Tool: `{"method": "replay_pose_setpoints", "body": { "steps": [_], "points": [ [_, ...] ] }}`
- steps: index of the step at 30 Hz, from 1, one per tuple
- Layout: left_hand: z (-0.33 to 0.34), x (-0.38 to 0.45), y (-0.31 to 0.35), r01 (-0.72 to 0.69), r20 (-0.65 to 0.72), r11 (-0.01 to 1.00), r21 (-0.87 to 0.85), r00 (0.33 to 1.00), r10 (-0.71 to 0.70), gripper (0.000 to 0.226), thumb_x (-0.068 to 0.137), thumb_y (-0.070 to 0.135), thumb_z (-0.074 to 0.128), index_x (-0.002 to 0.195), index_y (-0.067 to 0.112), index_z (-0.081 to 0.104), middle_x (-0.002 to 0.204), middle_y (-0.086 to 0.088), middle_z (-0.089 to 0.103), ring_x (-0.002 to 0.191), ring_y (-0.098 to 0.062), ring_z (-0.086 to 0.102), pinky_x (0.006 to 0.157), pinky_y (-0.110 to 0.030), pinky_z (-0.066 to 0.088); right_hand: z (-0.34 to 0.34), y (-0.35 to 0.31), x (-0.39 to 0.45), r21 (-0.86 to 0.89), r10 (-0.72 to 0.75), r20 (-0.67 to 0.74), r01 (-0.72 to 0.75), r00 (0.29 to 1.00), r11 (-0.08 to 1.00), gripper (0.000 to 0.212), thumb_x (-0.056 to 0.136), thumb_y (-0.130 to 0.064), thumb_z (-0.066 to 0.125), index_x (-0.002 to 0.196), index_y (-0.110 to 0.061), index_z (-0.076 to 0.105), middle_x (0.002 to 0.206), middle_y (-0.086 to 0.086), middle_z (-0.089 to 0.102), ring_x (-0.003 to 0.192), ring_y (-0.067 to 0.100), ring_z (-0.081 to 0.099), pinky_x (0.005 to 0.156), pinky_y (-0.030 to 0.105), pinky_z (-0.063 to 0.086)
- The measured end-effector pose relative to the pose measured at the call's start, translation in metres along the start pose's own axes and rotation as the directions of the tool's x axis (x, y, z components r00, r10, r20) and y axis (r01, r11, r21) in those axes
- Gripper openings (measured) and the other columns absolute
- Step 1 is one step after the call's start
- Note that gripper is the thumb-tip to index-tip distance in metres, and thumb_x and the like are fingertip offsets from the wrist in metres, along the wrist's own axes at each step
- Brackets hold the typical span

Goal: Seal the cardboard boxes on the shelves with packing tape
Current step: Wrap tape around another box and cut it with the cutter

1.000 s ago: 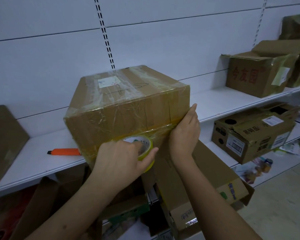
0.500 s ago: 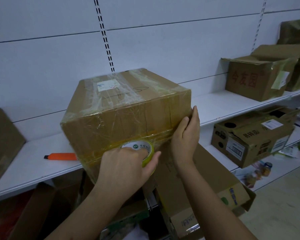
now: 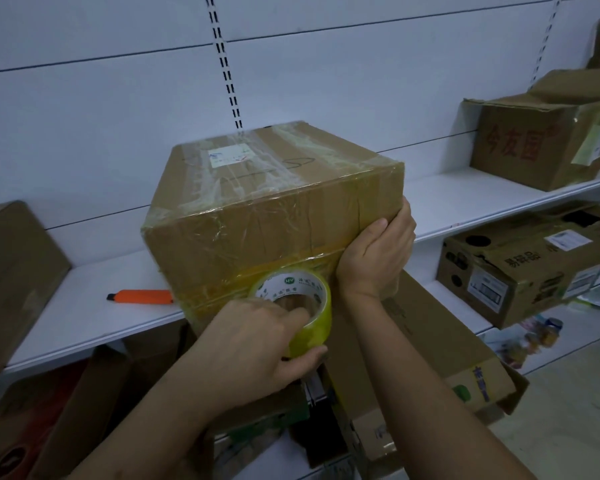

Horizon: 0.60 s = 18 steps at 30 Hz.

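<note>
Since the earlier frame, my right hand (image 3: 376,252) now curls round the cardboard box (image 3: 274,209) corner at 3 o'clock. Left hand (image 3: 257,344) fingers pinch the tape roll (image 3: 297,303) at 6 o'clock.

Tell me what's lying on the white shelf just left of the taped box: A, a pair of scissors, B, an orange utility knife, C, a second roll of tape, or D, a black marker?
B: an orange utility knife with a dark tip lies flat on the white shelf, just left of the taped box.
</note>
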State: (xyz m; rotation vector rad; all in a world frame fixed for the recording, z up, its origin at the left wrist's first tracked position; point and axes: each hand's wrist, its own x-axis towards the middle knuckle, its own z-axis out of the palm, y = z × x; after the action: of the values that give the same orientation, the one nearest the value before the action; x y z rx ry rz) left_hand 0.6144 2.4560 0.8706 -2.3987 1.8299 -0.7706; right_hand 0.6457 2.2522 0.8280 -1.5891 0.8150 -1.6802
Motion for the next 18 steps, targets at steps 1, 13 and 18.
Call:
{"method": "replay_pose_setpoints", "body": {
  "steps": [1,13,18],
  "points": [
    [-0.003,-0.005,-0.001,-0.024,0.022,1.000,-0.008,0.999,0.024,0.034,0.092,0.059,0.045,0.074,0.032,0.034,0.050,0.014,0.034,0.042,-0.004,0.035,0.038,-0.022,0.036,-0.001,0.001,0.000,-0.005,-0.001,0.000,0.001,1.000,1.000,0.048,0.100,-0.024,0.028,0.139,-0.003,0.045,0.129,0.012,0.057,0.111,0.026,0.053,0.093,0.037,0.040],
    [-0.041,-0.119,-0.059,0.394,-0.078,0.888,0.239,0.919,-0.387,0.058,0.088,0.067,0.034,0.063,0.024,0.064,0.041,0.007,0.044,0.032,-0.012,0.041,0.036,-0.018,0.034,-0.004,-0.005,-0.004,-0.061,0.013,0.008,-0.012,1.000,0.998,0.045,0.103,-0.024,0.026,0.141,-0.005,0.042,0.132,0.013,0.053,0.115,0.027,0.050,0.095,0.039,0.040],
    [-0.031,-0.117,-0.073,0.491,-0.134,0.843,0.218,0.871,-0.473,0.054,0.090,0.066,0.044,0.066,0.023,0.067,0.044,0.007,0.040,0.035,-0.017,0.046,0.043,-0.015,0.020,-0.007,-0.007,-0.006,-0.074,0.018,0.020,-0.016,1.000,0.997,0.046,0.103,-0.024,0.025,0.141,-0.004,0.042,0.133,0.014,0.052,0.116,0.029,0.050,0.096,0.040,0.039]
  ]
}}
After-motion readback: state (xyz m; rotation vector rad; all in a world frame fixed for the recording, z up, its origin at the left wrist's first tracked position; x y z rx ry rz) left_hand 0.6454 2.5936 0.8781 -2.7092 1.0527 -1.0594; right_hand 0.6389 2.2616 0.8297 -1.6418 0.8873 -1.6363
